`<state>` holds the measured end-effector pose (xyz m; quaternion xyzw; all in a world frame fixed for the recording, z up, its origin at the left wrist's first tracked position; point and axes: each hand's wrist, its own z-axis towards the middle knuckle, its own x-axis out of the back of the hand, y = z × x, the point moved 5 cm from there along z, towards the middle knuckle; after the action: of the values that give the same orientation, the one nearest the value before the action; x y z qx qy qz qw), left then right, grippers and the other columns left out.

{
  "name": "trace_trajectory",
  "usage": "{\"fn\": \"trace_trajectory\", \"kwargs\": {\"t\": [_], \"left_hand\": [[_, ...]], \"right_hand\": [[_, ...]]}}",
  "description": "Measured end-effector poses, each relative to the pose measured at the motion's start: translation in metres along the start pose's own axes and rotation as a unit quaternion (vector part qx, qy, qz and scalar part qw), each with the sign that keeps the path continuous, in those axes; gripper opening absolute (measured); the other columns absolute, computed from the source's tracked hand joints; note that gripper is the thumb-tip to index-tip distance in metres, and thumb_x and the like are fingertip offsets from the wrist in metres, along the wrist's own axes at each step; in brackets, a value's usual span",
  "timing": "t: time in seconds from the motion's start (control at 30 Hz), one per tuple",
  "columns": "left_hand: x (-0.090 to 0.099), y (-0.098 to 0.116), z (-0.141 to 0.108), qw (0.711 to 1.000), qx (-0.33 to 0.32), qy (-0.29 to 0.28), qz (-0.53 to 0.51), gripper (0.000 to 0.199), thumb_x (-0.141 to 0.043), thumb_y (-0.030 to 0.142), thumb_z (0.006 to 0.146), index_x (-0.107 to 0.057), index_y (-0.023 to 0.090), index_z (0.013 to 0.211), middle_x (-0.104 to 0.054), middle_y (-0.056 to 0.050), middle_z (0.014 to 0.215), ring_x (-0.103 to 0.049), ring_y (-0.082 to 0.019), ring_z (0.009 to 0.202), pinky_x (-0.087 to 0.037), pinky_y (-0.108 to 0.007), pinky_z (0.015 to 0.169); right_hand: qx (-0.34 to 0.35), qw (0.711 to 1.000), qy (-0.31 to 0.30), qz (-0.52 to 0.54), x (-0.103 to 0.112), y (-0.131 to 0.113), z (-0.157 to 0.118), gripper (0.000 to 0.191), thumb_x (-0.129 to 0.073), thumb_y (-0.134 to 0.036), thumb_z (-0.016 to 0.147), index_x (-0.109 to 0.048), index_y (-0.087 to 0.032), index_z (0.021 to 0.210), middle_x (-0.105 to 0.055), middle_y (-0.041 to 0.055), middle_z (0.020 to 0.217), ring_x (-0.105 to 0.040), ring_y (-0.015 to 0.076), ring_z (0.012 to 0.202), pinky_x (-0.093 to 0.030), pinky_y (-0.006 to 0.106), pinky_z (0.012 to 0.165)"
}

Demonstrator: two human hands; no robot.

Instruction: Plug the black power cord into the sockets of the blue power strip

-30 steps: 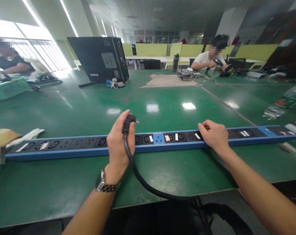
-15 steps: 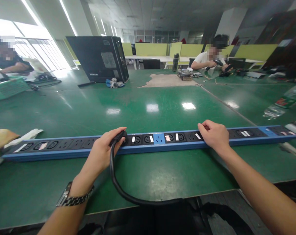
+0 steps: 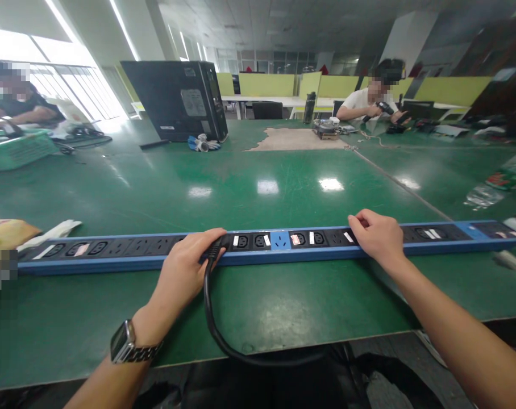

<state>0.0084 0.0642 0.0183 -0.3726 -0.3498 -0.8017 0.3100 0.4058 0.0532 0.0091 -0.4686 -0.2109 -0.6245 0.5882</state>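
Note:
A long blue and black power strip [image 3: 249, 258] lies across the table, with rows of sockets, a blue socket near its middle and small paper labels. My left hand [image 3: 190, 255] is closed around a black plug [image 3: 216, 248] at the strip, left of the labelled sockets. Whether the plug is seated in a socket, my fingers hide. Its thick black cable [image 3: 209, 309] curves down past the table's near edge to my lap. To the right, my right hand [image 3: 379, 236] rests on the strip with curled fingers; their tips and anything in them are hidden.
Green table [image 3: 283, 307] with its edge close to me. A black computer case [image 3: 173, 102] and gloves [image 3: 203, 143] stand farther back. A plastic bottle [image 3: 494, 184] lies right, a yellow package [image 3: 11, 233] left. Two people sit across, one by a green basket [image 3: 19, 150].
The view has shifted slightly, so the scene sits a little farther right. My left hand has turned a bit, with the plug's cable end now pointing down more. My right hand stays on the strip.

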Motion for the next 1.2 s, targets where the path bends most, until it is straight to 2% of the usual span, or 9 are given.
{"fn": "trace_trajectory", "kwargs": {"t": [0.37,0.5,0.57,0.63,0.7,0.77,0.93,1.03,1.2], "left_hand": [[0.004,-0.004,-0.001,0.998,-0.015,0.013,-0.059,0.033,-0.052,0.038,0.091,-0.061,0.024,0.119,-0.067,-0.007,0.116,-0.062,-0.023,0.108,-0.047,-0.039,0.099],[0.015,-0.007,0.005,0.994,0.041,0.080,-0.057,0.036,-0.054,0.040,0.090,-0.059,0.025,0.122,-0.068,-0.004,0.114,-0.066,-0.021,0.098,-0.051,-0.035,0.092],[0.018,-0.001,0.013,0.993,0.045,0.098,-0.056,0.037,-0.054,0.040,0.090,-0.057,0.025,0.124,-0.068,-0.004,0.115,-0.067,-0.019,0.096,-0.052,-0.033,0.090],[0.011,0.016,0.024,0.996,0.000,0.062,-0.070,0.037,-0.052,0.038,0.092,-0.057,0.023,0.125,-0.068,-0.005,0.115,-0.066,-0.020,0.099,-0.051,-0.033,0.090],[-0.003,0.037,0.033,0.995,-0.050,0.006,-0.088,0.037,-0.049,0.036,0.093,-0.056,0.020,0.126,-0.068,-0.008,0.114,-0.064,-0.020,0.102,-0.051,-0.034,0.091],[-0.019,0.055,0.041,0.992,-0.070,-0.034,-0.100,0.037,-0.047,0.034,0.094,-0.057,0.018,0.125,-0.068,-0.010,0.111,-0.063,-0.021,0.101,-0.051,-0.037,0.090],[-0.048,0.079,0.055,0.989,-0.077,-0.052,-0.112,0.034,-0.046,0.029,0.094,-0.059,0.015,0.122,-0.069,-0.011,0.109,-0.063,-0.021,0.099,-0.052,-0.039,0.089],[-0.051,0.084,0.060,0.991,-0.081,-0.050,-0.093,0.034,-0.047,0.028,0.094,-0.059,0.015,0.123,-0.069,-0.012,0.110,-0.063,-0.021,0.099,-0.052,-0.038,0.089],[-0.044,0.087,0.065,0.994,-0.074,-0.081,-0.006,0.032,-0.049,0.026,0.092,-0.061,0.017,0.121,-0.069,-0.011,0.101,-0.063,-0.022,0.094,-0.053,-0.038,0.084]], "right_hand": [[0.002,1.000,0.007,0.015,0.000,-0.001,0.001,0.033,-0.049,-0.046,0.083,-0.067,-0.021,0.071,-0.069,0.0041,0.071,-0.057,0.0170,0.062,-0.026,0.026,0.053],[0.004,1.000,0.006,0.008,0.000,-0.002,0.001,0.032,-0.049,-0.046,0.083,-0.066,-0.021,0.071,-0.069,0.0040,0.071,-0.057,0.0172,0.063,-0.026,0.026,0.053],[0.004,1.000,0.003,0.004,0.000,-0.002,0.001,0.032,-0.049,-0.046,0.083,-0.066,-0.022,0.071,-0.069,0.0034,0.071,-0.057,0.0174,0.063,-0.026,0.026,0.053],[0.005,1.000,0.001,0.001,0.000,-0.002,0.001,0.032,-0.049,-0.046,0.083,-0.066,-0.022,0.071,-0.069,0.0033,0.071,-0.057,0.0176,0.064,-0.026,0.026,0.053],[0.005,1.000,0.000,0.001,0.000,-0.002,0.001,0.033,-0.048,-0.046,0.083,-0.066,-0.021,0.071,-0.068,0.0038,0.071,-0.058,0.0178,0.064,-0.026,0.026,0.053],[0.004,1.000,-0.002,0.001,0.000,-0.002,0.001,0.034,-0.048,-0.047,0.084,-0.066,-0.021,0.071,-0.068,0.0042,0.071,-0.058,0.0178,0.064,-0.026,0.026,0.053],[0.006,1.000,0.004,0.007,0.000,-0.003,0.000,0.033,-0.048,-0.046,0.083,-0.066,-0.021,0.070,-0.068,0.0043,0.071,-0.057,0.0172,0.063,-0.025,0.026,0.053],[0.007,1.000,0.006,0.009,0.000,-0.002,0.000,0.033,-0.048,-0.046,0.083,-0.066,-0.021,0.070,-0.068,0.0042,0.070,-0.056,0.0167,0.062,-0.025,0.026,0.053],[-0.005,1.000,-0.001,0.010,0.000,-0.002,0.000,0.032,-0.048,-0.045,0.084,-0.065,-0.021,0.071,-0.069,0.0039,0.071,-0.057,0.0166,0.063,-0.024,0.025,0.053]]}}
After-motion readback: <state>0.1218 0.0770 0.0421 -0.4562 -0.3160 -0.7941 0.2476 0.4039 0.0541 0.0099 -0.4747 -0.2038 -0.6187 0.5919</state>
